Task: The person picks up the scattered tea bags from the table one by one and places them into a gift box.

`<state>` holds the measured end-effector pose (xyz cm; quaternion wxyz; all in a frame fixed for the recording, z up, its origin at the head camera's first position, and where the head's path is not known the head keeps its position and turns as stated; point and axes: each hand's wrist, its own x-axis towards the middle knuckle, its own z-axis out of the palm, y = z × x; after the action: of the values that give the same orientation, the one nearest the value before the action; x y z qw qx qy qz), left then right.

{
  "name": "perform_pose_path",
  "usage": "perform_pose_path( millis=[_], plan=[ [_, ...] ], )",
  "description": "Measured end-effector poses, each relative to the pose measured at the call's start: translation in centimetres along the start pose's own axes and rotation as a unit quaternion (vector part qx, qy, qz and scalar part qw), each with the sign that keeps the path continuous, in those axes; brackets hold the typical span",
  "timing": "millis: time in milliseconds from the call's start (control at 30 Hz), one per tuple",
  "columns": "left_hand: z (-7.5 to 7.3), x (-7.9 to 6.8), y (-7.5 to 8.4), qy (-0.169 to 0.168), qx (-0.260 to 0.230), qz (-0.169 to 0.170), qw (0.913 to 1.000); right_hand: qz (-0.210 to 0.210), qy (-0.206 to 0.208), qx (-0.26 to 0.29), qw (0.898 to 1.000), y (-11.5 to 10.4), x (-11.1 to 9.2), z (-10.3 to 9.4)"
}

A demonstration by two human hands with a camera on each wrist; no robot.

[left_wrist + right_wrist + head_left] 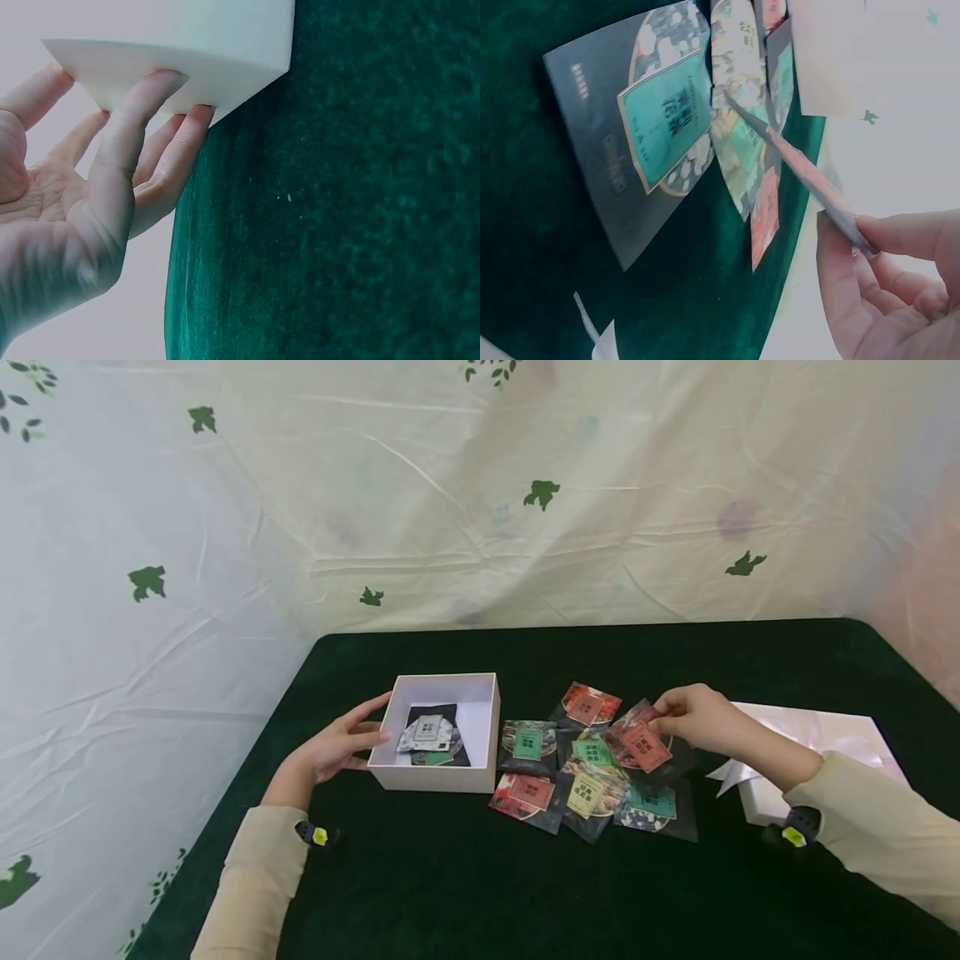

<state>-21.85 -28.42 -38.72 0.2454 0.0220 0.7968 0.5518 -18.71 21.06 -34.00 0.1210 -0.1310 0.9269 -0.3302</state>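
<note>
Steadying, maybe, a square white cardboard box (431, 780), the left hand (337, 743) is spread; the right hand (697, 718) pinches a flat red packet (643, 747).

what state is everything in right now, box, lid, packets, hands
White rectangular box: upright, uncovered, dark packets inside
White ribboned lid: off the box
Dark flat red-labelled packet: tilted, pinched by right hand
Loose dark packets with coloured labels: lying outside, some overlapping
Left hand: fingers touching the box
</note>
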Motion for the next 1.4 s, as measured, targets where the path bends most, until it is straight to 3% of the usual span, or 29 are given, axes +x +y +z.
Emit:
perform_pose_path(
  millis=[267, 733, 1400],
  plan=[
    [0.1, 0.0, 0.0, 0.001, 0.0, -0.003, 1.0, 0.038, 0.001, 0.065, 0.997, -0.7, 0.5, 0.2],
    [0.0, -0.1, 0.0, 0.002, -0.003, -0.002, 1.0, 0.036, -0.01, 0.175, 0.984, -3.4, 2.2, 0.7],
    [0.1, -0.1, 0.0, 0.006, -0.002, -0.006, 1.0, 0.012, -0.01, 0.231, 0.973, -9.1, 6.3, 1.4]
  ],
)
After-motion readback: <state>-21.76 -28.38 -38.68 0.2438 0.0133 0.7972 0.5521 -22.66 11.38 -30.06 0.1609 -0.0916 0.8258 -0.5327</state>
